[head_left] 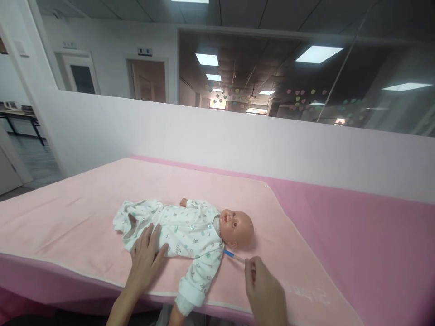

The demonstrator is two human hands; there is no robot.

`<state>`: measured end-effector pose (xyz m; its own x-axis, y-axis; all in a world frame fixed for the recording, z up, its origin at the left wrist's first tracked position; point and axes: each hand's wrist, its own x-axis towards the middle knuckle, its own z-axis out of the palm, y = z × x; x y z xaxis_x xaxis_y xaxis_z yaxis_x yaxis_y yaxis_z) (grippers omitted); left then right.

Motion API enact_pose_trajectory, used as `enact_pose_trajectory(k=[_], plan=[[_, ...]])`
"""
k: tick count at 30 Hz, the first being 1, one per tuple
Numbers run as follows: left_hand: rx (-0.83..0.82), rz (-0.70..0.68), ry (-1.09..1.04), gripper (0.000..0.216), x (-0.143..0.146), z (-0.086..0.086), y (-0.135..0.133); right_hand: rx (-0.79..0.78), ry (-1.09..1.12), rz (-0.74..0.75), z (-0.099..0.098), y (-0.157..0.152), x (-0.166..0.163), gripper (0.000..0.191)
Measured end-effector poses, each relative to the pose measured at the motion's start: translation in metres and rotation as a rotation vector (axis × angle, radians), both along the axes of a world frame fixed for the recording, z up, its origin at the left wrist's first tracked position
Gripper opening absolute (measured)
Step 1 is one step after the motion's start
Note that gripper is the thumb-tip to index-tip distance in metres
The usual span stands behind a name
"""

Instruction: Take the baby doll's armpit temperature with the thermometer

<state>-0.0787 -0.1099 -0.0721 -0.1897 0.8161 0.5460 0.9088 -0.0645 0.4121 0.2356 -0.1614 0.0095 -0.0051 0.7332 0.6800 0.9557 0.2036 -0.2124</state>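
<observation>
A baby doll (180,226) in a white patterned romper lies on its back, its head (238,228) toward the right. My left hand (147,251) rests on the romper near the doll's legs, fingers stretched out and holding nothing. Closed in a pinch, my right hand (265,285) grips a thin pale stick with a blue end (229,254). That blue end points at the doll's shoulder, just below the head; whether it touches the romper I cannot tell. The doll's near arm (202,276) reaches down over the table edge.
A pale pink blanket (84,199) lies under the doll, over a darker pink surface (356,226). Behind stands a low white wall (220,136) with a glass window (272,77) above it. A doorway and a dark-legged table (20,115) are at the far left.
</observation>
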Motion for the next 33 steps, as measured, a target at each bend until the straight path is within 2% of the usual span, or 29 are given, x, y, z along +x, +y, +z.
enact_pose_trajectory(k=[3, 5, 7, 9, 12, 16, 18, 23, 30, 33], plan=[[-0.005, -0.023, 0.026, 0.055, -0.001, 0.0, -0.002, -0.051, 0.138, 0.148, 0.063, 0.009, 0.017, 0.039], [-0.003, -0.034, 0.023, 0.054, -0.002, 0.001, -0.003, -0.083, 0.36, 0.261, 0.104, 0.021, 0.026, 0.044], [-0.003, -0.044, 0.013, 0.054, -0.002, 0.001, -0.004, -0.045, 0.679, 0.339, 0.134, 0.037, 0.027, 0.048], [0.0, -0.047, 0.002, 0.053, -0.002, 0.002, -0.004, 0.037, 0.816, 0.318, 0.15, 0.051, 0.02, 0.048], [0.001, -0.043, -0.015, 0.052, -0.002, 0.002, -0.003, -0.072, 0.801, 0.354, 0.154, 0.068, 0.005, 0.047], [0.013, -0.05, -0.033, 0.051, -0.001, 0.005, -0.004, -0.11, 0.846, 0.411, 0.15, 0.086, -0.008, 0.044], [0.022, -0.055, -0.041, 0.051, -0.001, 0.006, -0.004, -0.179, 0.824, 0.445, 0.148, 0.095, -0.01, 0.043], [0.037, -0.072, -0.045, 0.051, -0.001, 0.008, -0.005, -0.347, 0.859, 0.469, 0.153, 0.101, -0.014, 0.041], [0.028, -0.092, -0.056, 0.051, -0.002, 0.009, -0.005, -0.674, 1.035, 0.678, 0.171, 0.099, -0.024, 0.037], [0.019, -0.088, -0.057, 0.051, -0.003, 0.009, -0.005, -0.662, 1.181, 0.662, 0.164, 0.109, -0.018, 0.036]])
